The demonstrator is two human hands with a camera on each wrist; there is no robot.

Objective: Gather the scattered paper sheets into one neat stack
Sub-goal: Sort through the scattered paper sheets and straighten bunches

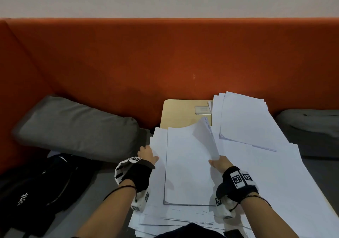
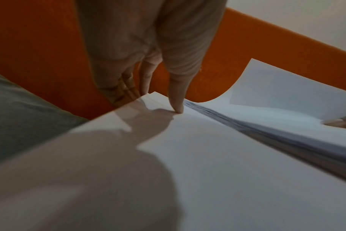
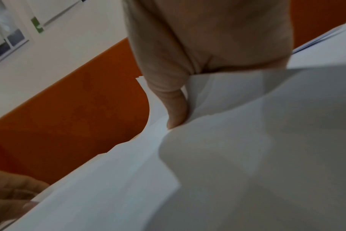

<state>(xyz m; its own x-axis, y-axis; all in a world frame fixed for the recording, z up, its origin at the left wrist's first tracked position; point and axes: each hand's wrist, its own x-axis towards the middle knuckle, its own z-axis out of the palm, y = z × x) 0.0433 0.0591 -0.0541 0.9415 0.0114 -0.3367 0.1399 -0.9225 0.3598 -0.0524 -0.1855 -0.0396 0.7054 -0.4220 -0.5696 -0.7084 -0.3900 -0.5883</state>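
White paper sheets cover most of a light wooden table (image 1: 176, 112). A bundle of sheets (image 1: 187, 164) lies in the middle on top of loose, fanned-out sheets (image 1: 275, 179). My left hand (image 1: 146, 152) grips the bundle's left edge; in the left wrist view the thumb (image 2: 176, 100) presses on top and the other fingers (image 2: 128, 87) go under the edge. My right hand (image 1: 217, 162) grips the right edge, which curls upward; its thumb (image 3: 176, 109) lies on the sheets and its fingers are hidden behind them. A second pile (image 1: 244, 120) lies at the back right.
An orange sofa back (image 1: 165, 57) rises behind the table. A grey cushion (image 1: 77, 127) and a black bag (image 1: 36, 191) lie to the left, another grey cushion (image 1: 308, 125) to the right. A small flat card (image 1: 201, 109) sits on the table's far end.
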